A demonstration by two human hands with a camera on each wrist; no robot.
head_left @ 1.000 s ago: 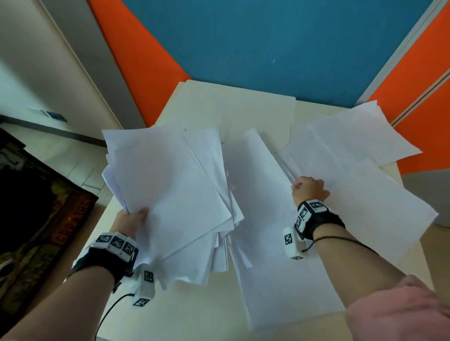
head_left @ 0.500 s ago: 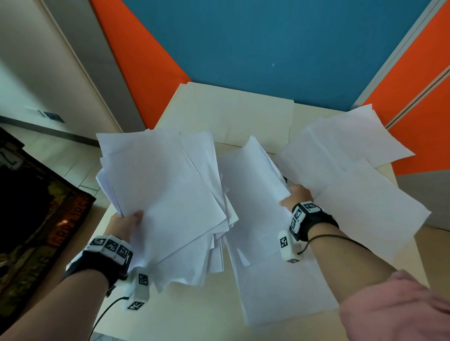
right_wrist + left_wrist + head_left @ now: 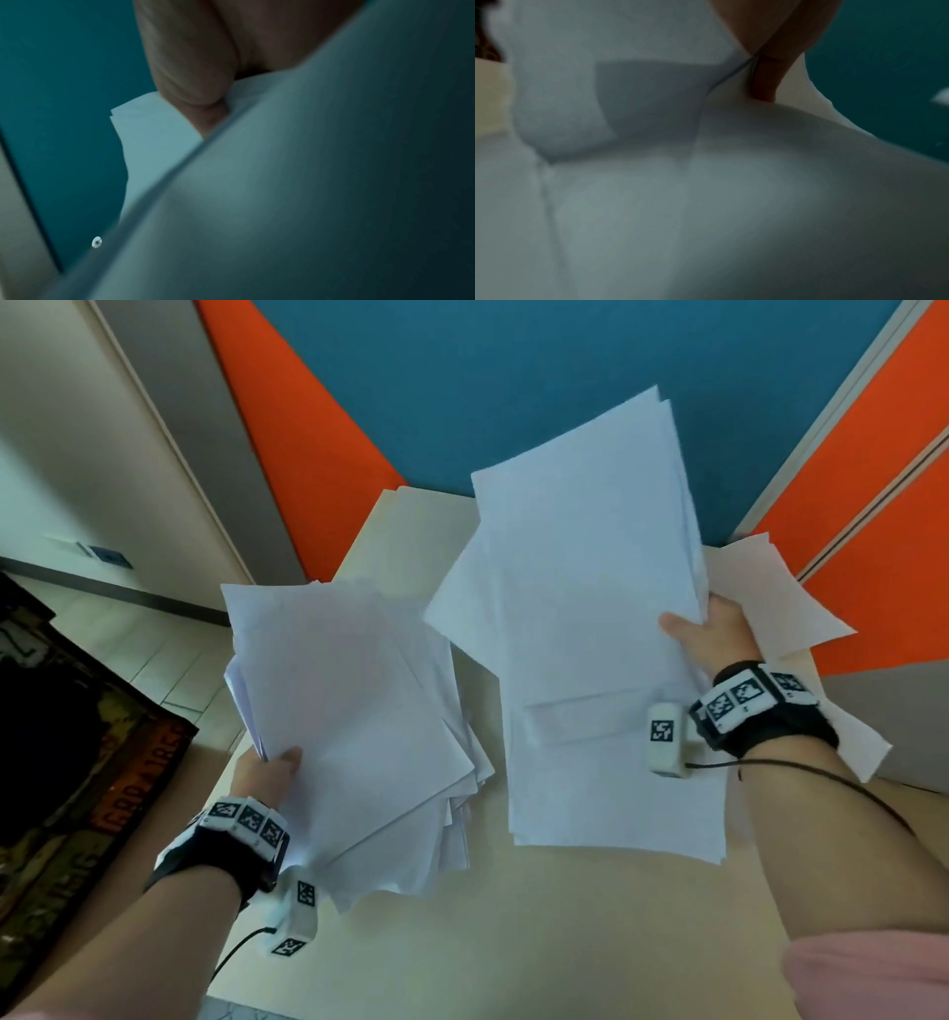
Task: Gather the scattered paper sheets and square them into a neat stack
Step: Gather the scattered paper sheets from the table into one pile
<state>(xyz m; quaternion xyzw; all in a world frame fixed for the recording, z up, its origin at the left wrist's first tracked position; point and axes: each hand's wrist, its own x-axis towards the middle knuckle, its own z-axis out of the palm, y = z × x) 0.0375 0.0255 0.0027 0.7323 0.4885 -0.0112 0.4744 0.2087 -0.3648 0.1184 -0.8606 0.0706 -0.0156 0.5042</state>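
My left hand point(image 3: 267, 770) grips a fanned, uneven bundle of white sheets point(image 3: 349, 711) at its left edge, thumb on top, held above the table. My right hand point(image 3: 703, 634) grips a second, taller bundle of white sheets point(image 3: 585, 608) at its right edge and holds it raised and tilted. In the left wrist view a finger point(image 3: 770, 71) presses under the paper point(image 3: 706, 203). The right wrist view shows fingers point(image 3: 190, 67) curled behind the sheets point(image 3: 308, 182). More loose sheets point(image 3: 785, 603) lie on the table behind my right hand.
The cream table point(image 3: 513, 942) has bare surface near me, and its left edge drops to a tiled floor. A blue and orange wall point(image 3: 488, 392) stands right behind the table. A dark patterned object point(image 3: 61, 762) lies at the left.
My right hand has taken hold of the sheets that lay in the middle of the table and lifted them up. The left bundle has stayed about where it was.
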